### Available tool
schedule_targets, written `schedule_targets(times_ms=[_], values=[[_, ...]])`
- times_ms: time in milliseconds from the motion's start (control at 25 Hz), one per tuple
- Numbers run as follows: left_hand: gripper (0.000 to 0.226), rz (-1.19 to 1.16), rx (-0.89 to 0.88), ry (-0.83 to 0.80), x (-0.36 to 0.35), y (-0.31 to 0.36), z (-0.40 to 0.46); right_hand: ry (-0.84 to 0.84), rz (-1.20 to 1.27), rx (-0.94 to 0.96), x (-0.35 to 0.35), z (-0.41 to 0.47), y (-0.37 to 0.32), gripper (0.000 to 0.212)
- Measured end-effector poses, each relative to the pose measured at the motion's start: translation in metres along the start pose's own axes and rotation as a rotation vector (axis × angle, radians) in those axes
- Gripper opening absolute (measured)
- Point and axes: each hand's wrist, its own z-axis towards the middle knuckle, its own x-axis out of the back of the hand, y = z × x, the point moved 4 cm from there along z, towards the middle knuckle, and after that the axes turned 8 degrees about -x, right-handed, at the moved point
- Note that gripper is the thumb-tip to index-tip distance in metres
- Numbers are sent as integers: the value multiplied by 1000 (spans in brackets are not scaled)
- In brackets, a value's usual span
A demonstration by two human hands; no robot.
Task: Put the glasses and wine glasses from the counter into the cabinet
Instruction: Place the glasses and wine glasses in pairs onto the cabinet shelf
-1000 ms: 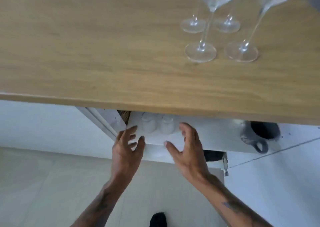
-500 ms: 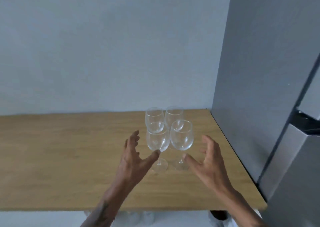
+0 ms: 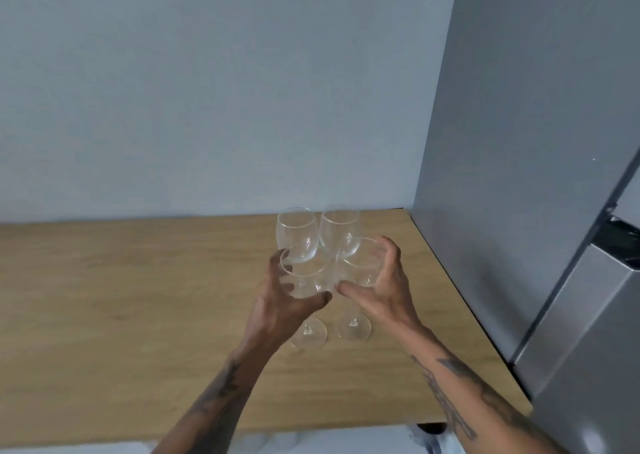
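Our fingers (image 3: 389,249) curl around glass: the left hand (image 3: 280,301) wraps the bowl of the front left wine glass (image 3: 301,277), thumb under its near side and the other fingers round the far side, and the right hand (image 3: 384,287) cups the bowl of the front right wine glass (image 3: 360,266) the same way. Both feet look to be resting on the counter (image 3: 138,298), so we judge the grip just made and the lift not yet begun.

We hold by the bowls rather than the stems probably because the four glasses stand in a tight cluster and the bowls are what we can reach from above. The two front bowls are just beside each other, so we judge they may clink as they come up. Behind them stand the back left wine glass (image 3: 298,235) and the back right wine glass (image 3: 341,228), untouched, close by the front pair.

Both forearms reach forward and up from the lower edge of the view, converging, wrists slightly bent, palms turned inward toward each other.

The cluster sits near the counter's back right corner, beside the grey panel (image 3: 502,176) and before the pale wall (image 3: 207,90). The cabinet is not clearly in view.
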Motion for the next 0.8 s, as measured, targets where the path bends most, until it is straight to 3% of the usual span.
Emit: schedule_targets(times_ms=[240,360,560,800], values=[[100,-18,-44,133,26,63,-105,-7,-17,186,76,-98,-17,95],[97,-5,-40,137,23,73,-173,-40,34,184,111,-153,-6,97],[99,-9,39,72,-21,22,-262,-136,30,111,107,-216,72,102],[96,55,157,57,-85,-105,-284,-116,-13,-34,35,-222,220,96]])
